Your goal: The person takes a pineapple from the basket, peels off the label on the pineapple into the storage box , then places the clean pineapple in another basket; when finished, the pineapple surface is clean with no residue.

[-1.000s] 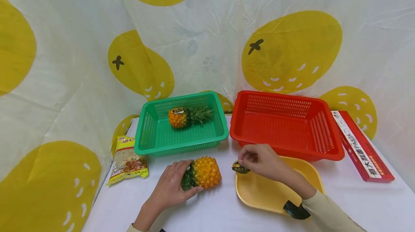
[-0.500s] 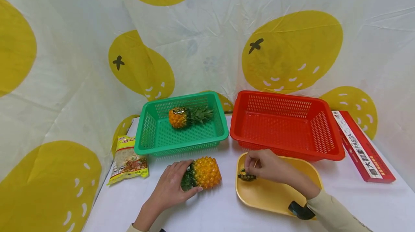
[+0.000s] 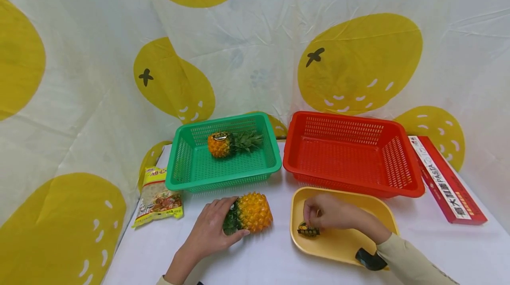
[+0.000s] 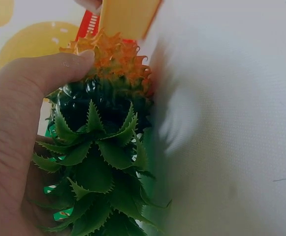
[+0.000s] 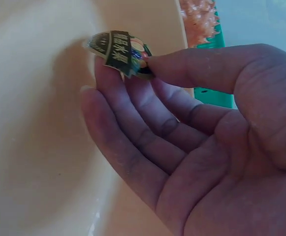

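A pineapple [image 3: 255,212] lies on its side on the white table, its orange body pointing right. My left hand [image 3: 211,225] grips it around its leafy end, with the thumb along the near side; the left wrist view shows that thumb on the lower body and the green leaves [image 4: 96,167] beneath. Over the yellow tray [image 3: 338,249], my right hand [image 3: 332,212] pinches a black and gold fruit sticker [image 3: 308,230]. In the right wrist view the sticker [image 5: 119,51] is held between thumb and fingertips, its edges slightly bent. Whether it touches the tray I cannot tell.
A green basket [image 3: 223,181] at the back left holds another pineapple [image 3: 219,145] bearing a similar sticker. Beside it stands a red basket [image 3: 338,161]. A noodle packet [image 3: 158,198] lies at the left, and a red and white pasta box [image 3: 448,181] at the right.
My right hand has carried the sticker rightward and down, from the tray's left edge to inside its outline. The left hand and its pineapple have stayed put.
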Motion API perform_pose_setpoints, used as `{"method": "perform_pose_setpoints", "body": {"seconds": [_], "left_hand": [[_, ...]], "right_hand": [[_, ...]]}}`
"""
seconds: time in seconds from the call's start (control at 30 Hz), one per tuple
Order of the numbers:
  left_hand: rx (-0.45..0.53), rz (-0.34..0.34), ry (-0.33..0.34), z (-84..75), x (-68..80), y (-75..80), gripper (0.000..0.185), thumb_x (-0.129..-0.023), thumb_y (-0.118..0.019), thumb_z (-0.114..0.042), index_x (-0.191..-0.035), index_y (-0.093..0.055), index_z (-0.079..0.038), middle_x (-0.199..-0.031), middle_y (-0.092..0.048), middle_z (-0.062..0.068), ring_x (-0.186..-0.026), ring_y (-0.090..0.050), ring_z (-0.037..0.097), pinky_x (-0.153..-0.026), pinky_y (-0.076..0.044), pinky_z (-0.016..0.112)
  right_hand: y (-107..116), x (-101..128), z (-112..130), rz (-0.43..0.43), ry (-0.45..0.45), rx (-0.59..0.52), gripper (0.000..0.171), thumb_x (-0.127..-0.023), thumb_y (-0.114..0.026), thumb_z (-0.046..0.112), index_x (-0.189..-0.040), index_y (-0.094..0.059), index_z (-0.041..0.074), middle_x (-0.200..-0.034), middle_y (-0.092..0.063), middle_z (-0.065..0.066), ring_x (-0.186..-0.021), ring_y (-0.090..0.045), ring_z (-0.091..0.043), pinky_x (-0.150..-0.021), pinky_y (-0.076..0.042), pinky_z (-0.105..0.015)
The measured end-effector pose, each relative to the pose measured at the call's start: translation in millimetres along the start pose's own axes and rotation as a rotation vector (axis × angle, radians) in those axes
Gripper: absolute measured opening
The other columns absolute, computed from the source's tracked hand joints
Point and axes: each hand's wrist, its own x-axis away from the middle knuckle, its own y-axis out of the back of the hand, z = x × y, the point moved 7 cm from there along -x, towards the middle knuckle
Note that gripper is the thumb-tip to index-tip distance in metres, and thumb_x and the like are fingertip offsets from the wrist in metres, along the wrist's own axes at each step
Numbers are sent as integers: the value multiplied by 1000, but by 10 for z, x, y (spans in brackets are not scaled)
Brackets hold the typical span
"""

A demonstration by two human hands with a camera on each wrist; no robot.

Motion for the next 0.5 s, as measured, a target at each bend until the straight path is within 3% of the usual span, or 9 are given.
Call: {"method": "perform_pose_setpoints", "body": {"seconds": [0.5], "left_hand": [[15, -12, 1, 1, -2, -2, 88, -87, -75, -70, -152, -57, -12, -140, -64, 5, -123, -60, 28, -98, -51, 55]], "right_hand": [[-40, -106, -96, -54, 21, 111, 22, -81, -80, -7, -81, -67, 11, -73, -60, 10, -66, -53, -5, -59, -50, -24]]}}
